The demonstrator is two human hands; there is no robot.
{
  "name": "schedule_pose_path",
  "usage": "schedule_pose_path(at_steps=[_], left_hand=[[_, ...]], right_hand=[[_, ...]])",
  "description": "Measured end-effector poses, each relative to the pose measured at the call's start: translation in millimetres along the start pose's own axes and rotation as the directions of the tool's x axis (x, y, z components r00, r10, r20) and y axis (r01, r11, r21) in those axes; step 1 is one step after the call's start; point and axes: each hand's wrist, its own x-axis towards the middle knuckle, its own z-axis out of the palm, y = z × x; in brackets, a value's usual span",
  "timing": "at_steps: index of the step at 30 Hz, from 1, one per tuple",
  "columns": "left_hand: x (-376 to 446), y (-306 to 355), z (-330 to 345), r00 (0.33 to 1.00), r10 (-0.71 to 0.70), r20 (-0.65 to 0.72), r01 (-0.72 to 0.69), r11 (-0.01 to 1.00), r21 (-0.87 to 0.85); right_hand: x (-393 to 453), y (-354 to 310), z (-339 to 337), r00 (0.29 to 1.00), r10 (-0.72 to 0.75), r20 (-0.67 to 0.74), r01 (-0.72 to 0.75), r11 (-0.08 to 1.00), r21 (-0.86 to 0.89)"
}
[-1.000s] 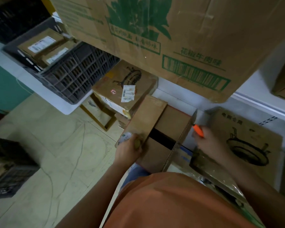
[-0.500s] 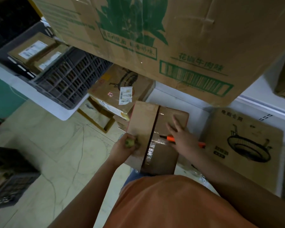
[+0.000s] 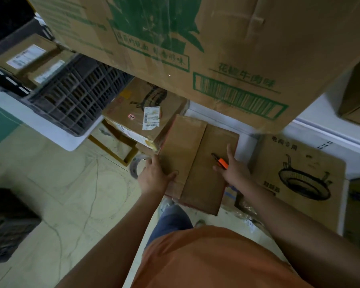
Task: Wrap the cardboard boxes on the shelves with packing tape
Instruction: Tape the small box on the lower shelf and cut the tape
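A plain brown cardboard box (image 3: pixel 195 163) lies in front of me on the low shelf with both top flaps folded down. My left hand (image 3: pixel 154 175) grips its left edge, thumb on the left flap, and holds a roll of clear packing tape (image 3: pixel 134 165) beside the box. My right hand (image 3: pixel 236 172) rests on the right flap, index finger stretched out. It pinches an orange utility knife (image 3: pixel 221 163) that lies against the cardboard.
A big carton with green print (image 3: pixel 195 48) overhangs on the shelf above. A dark plastic crate (image 3: pixel 81 96) holds parcels at the left. A labelled box (image 3: pixel 141 113) sits behind the plain one, and a box with a pan drawing (image 3: pixel 299 173) at the right. A black crate (image 3: pixel 6 225) stands on the floor.
The open flaps have been folded shut. My right hand moved from the box's right side onto the right flap, and my left hand shifted to the left edge with the tape roll.
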Motion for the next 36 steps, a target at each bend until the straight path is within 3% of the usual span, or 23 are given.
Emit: schedule_pose_path(at_steps=[3,13,16,19,23,28,32,34,36], left_hand=[[9,9,2,1.000,-0.004,-0.007,0.004,0.998,0.065],[19,0,5,0.999,0.031,0.027,-0.034,0.993,0.111],[20,-6,-2,0.994,0.091,0.054,-0.097,0.990,0.104],[14,-7,-4,0.976,0.184,0.121,-0.183,0.983,-0.018],[3,-14,5,0.940,0.223,0.256,-0.195,0.972,-0.130],[14,-32,-2,0.867,0.301,0.397,-0.271,0.954,-0.130],[28,-30,-13,0.831,0.356,0.428,-0.338,0.934,-0.119],[31,-27,-18,0.824,0.357,0.440,-0.334,0.933,-0.131],[33,-25,-19,0.818,0.358,0.451,-0.332,0.933,-0.139]], right_hand=[[2,-1,2,0.999,0.046,-0.016,-0.045,0.995,0.085],[4,-4,5,0.995,0.052,-0.080,-0.050,0.998,0.028],[8,4,15,0.980,0.069,-0.189,-0.065,0.998,0.027],[5,15,22,0.948,0.131,-0.289,-0.113,0.990,0.079],[-12,16,24,0.889,0.153,-0.432,-0.229,0.965,-0.131],[-39,-7,41,0.912,-0.129,-0.390,0.103,0.991,-0.088],[-57,-35,47,0.861,-0.052,-0.506,0.143,0.980,0.141],[-57,-45,50,0.886,-0.139,-0.442,0.230,0.960,0.161],[-50,-45,53,0.913,-0.216,-0.346,0.252,0.966,0.061]])
